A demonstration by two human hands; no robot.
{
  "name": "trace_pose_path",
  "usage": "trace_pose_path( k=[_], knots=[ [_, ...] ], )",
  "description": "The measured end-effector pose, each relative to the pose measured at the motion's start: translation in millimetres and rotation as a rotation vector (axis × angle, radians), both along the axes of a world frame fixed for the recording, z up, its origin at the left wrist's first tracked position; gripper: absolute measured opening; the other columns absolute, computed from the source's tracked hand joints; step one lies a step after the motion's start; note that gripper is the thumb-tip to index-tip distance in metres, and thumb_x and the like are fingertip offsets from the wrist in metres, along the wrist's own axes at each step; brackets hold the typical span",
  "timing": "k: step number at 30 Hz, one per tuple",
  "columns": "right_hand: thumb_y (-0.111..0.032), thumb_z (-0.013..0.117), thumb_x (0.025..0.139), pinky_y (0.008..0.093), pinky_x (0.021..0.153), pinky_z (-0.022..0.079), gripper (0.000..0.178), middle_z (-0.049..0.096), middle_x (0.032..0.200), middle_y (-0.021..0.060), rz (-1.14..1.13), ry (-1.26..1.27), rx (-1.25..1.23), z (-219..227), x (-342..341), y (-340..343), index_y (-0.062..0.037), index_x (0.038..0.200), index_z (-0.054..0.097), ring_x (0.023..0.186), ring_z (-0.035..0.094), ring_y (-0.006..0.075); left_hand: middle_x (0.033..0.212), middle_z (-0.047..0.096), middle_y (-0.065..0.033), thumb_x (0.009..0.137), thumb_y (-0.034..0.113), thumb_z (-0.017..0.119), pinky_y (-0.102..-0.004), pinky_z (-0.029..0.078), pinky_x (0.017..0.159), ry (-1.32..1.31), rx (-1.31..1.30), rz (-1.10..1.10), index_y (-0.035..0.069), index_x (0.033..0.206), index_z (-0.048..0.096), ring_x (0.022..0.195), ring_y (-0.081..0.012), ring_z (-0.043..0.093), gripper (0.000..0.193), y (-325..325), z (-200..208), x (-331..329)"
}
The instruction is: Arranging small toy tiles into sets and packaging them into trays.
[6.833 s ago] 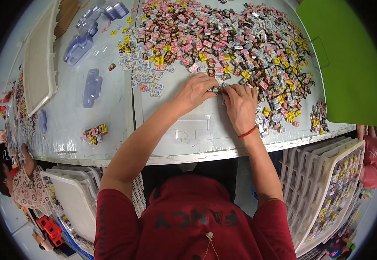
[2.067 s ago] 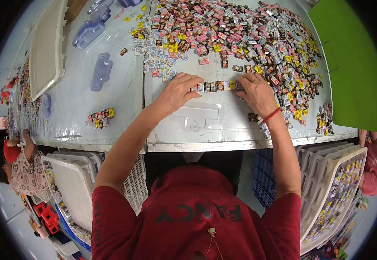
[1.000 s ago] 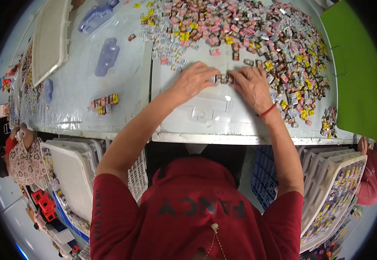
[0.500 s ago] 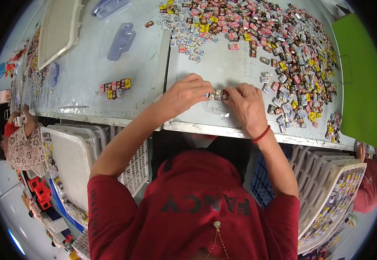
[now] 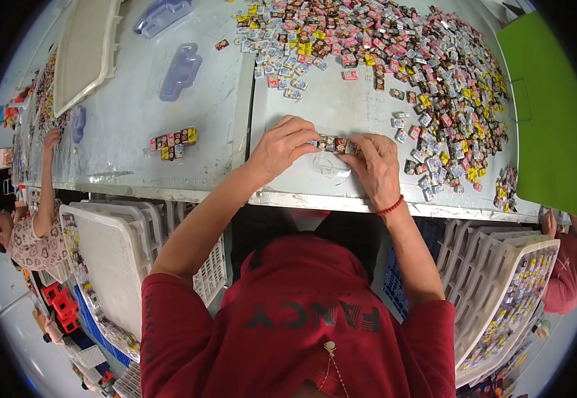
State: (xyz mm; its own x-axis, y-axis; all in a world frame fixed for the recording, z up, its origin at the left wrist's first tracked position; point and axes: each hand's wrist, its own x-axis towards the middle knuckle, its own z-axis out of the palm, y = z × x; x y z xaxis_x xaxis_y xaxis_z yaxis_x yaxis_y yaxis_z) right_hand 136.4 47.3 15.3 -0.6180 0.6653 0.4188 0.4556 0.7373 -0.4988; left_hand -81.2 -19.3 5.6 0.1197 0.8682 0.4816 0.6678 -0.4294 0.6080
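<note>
Over the near edge of the table, a short row of small printed boxes (image 5: 335, 144), dark and pale, is held between my two hands. My left hand (image 5: 280, 147) pinches the row's left end with thumb and fingers. At its right end, my right hand (image 5: 376, 164), below which a red bead bracelet circles the wrist, closes its fingertips on the boxes. A clear plastic piece (image 5: 330, 167) lies on the table just beneath the row; its full shape is hard to make out.
A large heap of similar boxes (image 5: 434, 73) spreads across the far right. Left of me sit a grouped block of boxes (image 5: 173, 142) and a bluish moulded tray (image 5: 181, 71). White crates (image 5: 106, 245) stand below the table. A co-worker (image 5: 33, 232) reaches over the left end.
My right hand's fingers have shifted along the row, and more of its boxes show between my hands. At far left, the co-worker's arm has risen onto the table.
</note>
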Motion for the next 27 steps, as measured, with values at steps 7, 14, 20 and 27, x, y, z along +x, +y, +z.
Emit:
trace_pose_path(
  k=[7, 14, 20, 27],
  knots=[
    [-0.011, 0.079, 0.068, 0.0385, 0.089, 0.044, 0.047, 0.059, 0.110, 0.0126, -0.051, 0.053, -0.039, -0.8, 6.7, -3.7, -0.0047, 0.111, 0.062, 0.100, 0.055, 0.0302, 0.104, 0.061, -0.0072, 0.072, 0.007, 0.074, -0.0353, 0.050, 0.079, -0.036, 0.021, 0.053, 0.001, 0.098, 0.063, 0.095, -0.0263, 0.059, 0.030, -4.8, -4.4, 6.2],
    [-0.008, 0.077, 0.071, 0.0373, 0.087, 0.046, 0.042, 0.059, 0.110, 0.0117, -0.146, 0.047, -0.044, -8.2, 21.8, -0.9, -0.0050, 0.110, 0.062, 0.102, 0.056, 0.0298, 0.112, 0.062, -0.0111, 0.071, 0.003, 0.075, -0.0339, 0.049, 0.086, -0.054, -0.060, 0.149, 0.002, 0.101, 0.065, 0.101, -0.0277, 0.060, 0.032, -15.1, -1.4, 9.4],
    [-0.006, 0.075, 0.073, 0.0360, 0.086, 0.048, 0.029, 0.063, 0.106, 0.0111, -0.143, 0.049, -0.034, -8.7, 21.1, -4.0, -0.0033, 0.101, 0.066, 0.099, 0.059, 0.0289, 0.104, 0.063, -0.0081, 0.071, 0.004, 0.075, -0.0332, 0.051, 0.080, -0.097, -0.042, 0.206, 0.002, 0.094, 0.064, 0.094, -0.0248, 0.062, 0.026, -15.5, -6.9, 14.0],
    [-0.005, 0.074, 0.074, 0.0362, 0.085, 0.048, 0.024, 0.064, 0.104, 0.0111, -0.145, 0.074, -0.027, -9.4, 22.1, -7.6, -0.0029, 0.097, 0.068, 0.098, 0.060, 0.0285, 0.097, 0.068, -0.0096, 0.068, 0.005, 0.077, -0.0343, 0.051, 0.084, 0.187, 0.170, 0.240, 0.002, 0.090, 0.069, 0.096, -0.0273, 0.064, 0.024, -13.4, -9.6, 15.8]
  ],
)
